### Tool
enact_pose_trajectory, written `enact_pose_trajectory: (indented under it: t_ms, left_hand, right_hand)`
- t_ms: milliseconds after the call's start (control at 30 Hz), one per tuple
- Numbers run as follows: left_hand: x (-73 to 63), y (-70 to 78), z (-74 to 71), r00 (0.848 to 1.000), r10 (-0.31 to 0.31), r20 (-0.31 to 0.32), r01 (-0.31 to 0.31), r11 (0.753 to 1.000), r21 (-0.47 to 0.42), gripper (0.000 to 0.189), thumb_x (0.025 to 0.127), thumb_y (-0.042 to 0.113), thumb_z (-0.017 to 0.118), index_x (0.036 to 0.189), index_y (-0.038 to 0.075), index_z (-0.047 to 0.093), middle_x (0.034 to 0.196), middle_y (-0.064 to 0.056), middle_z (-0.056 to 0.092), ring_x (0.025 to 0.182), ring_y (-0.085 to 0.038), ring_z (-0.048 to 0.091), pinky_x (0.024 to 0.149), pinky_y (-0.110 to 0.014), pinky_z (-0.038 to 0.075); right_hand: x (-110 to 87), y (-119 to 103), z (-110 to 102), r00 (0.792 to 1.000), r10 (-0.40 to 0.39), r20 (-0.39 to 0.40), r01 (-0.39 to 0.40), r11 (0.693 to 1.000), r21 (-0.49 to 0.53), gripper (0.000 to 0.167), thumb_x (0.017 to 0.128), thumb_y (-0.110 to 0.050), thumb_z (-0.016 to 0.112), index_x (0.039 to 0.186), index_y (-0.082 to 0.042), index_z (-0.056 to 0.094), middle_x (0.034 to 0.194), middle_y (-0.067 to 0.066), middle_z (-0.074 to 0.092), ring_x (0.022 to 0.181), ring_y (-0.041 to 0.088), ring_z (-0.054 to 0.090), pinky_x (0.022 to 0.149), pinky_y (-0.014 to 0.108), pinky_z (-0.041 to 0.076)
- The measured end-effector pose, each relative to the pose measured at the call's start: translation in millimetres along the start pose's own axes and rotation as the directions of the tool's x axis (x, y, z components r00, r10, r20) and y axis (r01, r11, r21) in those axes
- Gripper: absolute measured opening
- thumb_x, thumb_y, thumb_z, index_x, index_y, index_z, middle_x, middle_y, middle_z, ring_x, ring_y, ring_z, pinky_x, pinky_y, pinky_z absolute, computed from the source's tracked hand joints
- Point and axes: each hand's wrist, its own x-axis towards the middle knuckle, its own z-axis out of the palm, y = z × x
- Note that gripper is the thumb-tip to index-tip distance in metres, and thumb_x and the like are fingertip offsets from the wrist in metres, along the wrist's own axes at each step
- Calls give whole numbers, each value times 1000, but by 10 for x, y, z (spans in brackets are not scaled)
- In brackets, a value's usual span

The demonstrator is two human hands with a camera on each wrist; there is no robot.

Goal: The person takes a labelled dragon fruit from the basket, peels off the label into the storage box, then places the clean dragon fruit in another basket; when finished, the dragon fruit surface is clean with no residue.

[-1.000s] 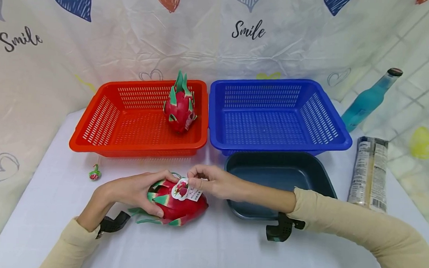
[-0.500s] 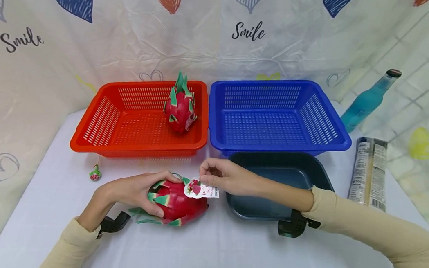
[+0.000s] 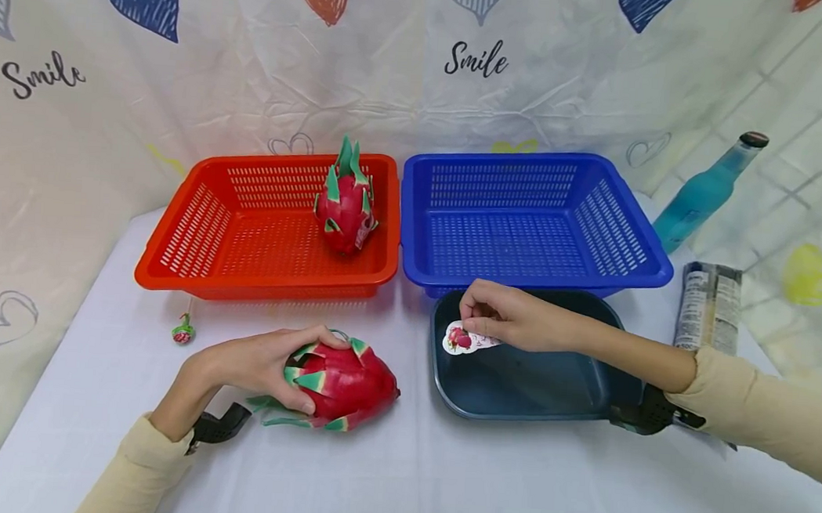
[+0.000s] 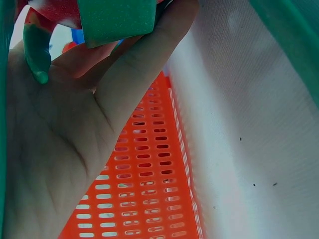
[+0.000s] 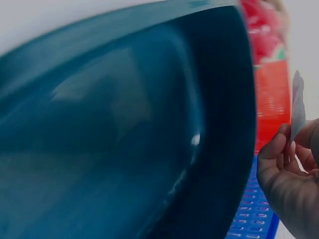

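Observation:
On the white table lies a dragon fruit [image 3: 354,382], red with green-tipped scales. My left hand [image 3: 270,366] grips its leafy end from above, thumb on the near side and fingers over the far side. In the left wrist view the palm [image 4: 60,134] is seen below a bit of the fruit's green scales. My right hand [image 3: 513,318] pinches a white label [image 3: 461,338] with a dragon fruit picture, held over the dark tray [image 3: 515,400]. Seen from the right wrist, the label [image 5: 298,107] stands edge-on between thumb and fingers.
A second dragon fruit [image 3: 344,213] stands in the red basket [image 3: 268,288]. Beside it is a blue basket [image 3: 536,284]. A bottle of blue liquid [image 3: 700,200] and a printed packet [image 3: 710,306] are at the right. A small green-and-red trinket [image 3: 183,329] lies at the left.
My right hand has pulled the label off the dragon fruit and carried it right, over the dark tray. The left hand and the fruit under it have stayed in place.

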Motion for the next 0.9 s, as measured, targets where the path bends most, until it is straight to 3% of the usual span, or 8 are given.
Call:
enact_pose_trajectory:
  t_ms: [133, 333, 533, 900]
  left_hand:
    - [-1, -5, -2, 1000, 1, 0, -1, 1000, -2, 69, 77, 34, 81, 134, 34, 41, 132, -1, 49, 123, -28, 47, 81, -27, 57]
    - [10, -14, -8, 1000, -2, 5, 2, 1000, -3, 71, 77, 34, 81, 134, 35, 41, 133, 0, 49, 123, -27, 47, 82, -27, 57]
    - [14, -10, -14, 1000, 6, 12, -5, 1000, -12, 70, 77, 33, 81, 135, 33, 41, 133, -2, 48, 124, -29, 46, 81, -27, 57]
    - [8, -11, 7, 1000, 2, 3, -2, 1000, 6, 69, 78, 34, 80, 134, 34, 41, 132, -1, 50, 122, -27, 49, 82, -26, 56]
  right_hand:
    - [-24, 32, 71, 999, -44, -19, 41, 993, -111, 6, 96, -17, 59, 93, -13, 56, 89, 0, 48, 78, 11, 46, 62, 18, 43]
    - [-25, 127, 181, 998, -48, -32, 41, 981, -189, 6, 94, -11, 61, 90, -9, 57, 86, 0, 51, 75, 5, 44, 63, 18, 44]
    - [42, 175, 203, 999, -11, -35, 5, 983, -184, 4, 94, -5, 59, 92, -4, 55, 82, 2, 57, 74, 7, 49, 65, 20, 48]
    - [112, 269, 260, 992, 96, 76, -79, 976, -205, 5, 96, -5, 55, 100, -2, 57, 85, 4, 59, 75, 9, 49, 68, 23, 47]
